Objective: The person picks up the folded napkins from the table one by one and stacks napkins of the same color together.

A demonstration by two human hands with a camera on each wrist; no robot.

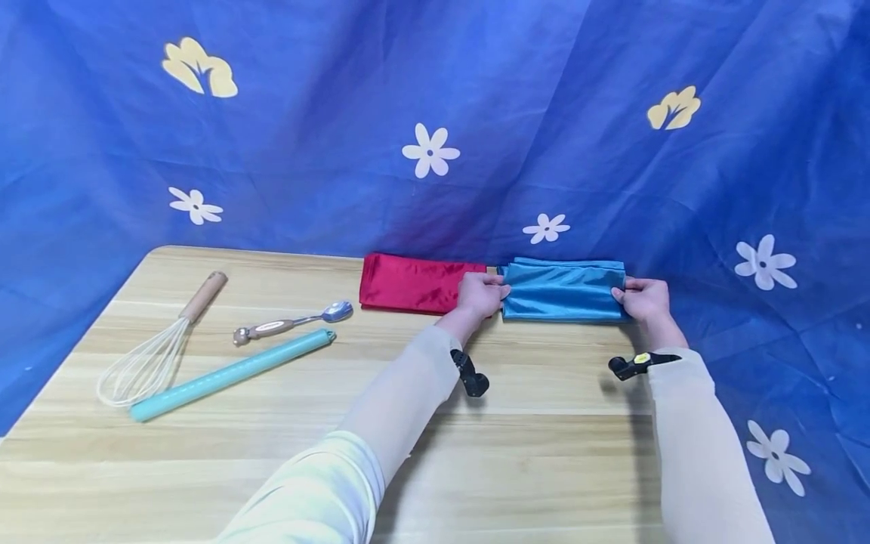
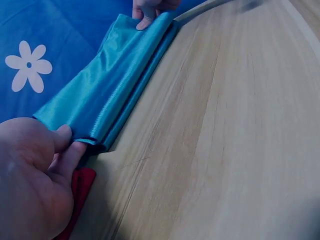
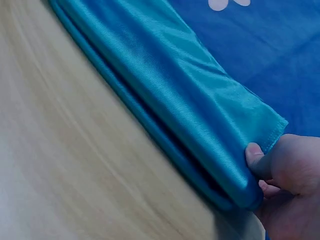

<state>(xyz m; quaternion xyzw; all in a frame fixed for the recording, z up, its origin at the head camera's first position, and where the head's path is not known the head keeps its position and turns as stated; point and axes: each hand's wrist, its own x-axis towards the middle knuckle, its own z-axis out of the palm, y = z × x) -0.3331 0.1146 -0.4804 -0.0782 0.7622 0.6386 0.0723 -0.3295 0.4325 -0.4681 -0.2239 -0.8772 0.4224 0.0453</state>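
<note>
A folded, shiny teal cloth point(image 1: 564, 291) lies along the table's back edge, beside a folded red cloth point(image 1: 411, 283). My left hand point(image 1: 481, 295) pinches the teal cloth's left end between thumb and fingers, and it covers the right part of the red one. At the opposite end, my right hand point(image 1: 646, 300) pinches the teal cloth, thumb on top. In the right wrist view, the cloth's stacked layers point(image 3: 150, 100) run away from the right hand point(image 3: 290, 185). The left wrist view shows both ends held, with the left hand point(image 2: 35, 175) nearest.
On the table's left side lie a whisk point(image 1: 152, 355) with a wooden handle, a metal spoon point(image 1: 292, 323) and a turquoise stick point(image 1: 231, 375). A blue curtain point(image 1: 306, 113) with flower prints hangs right behind the wooden table point(image 1: 530, 468).
</note>
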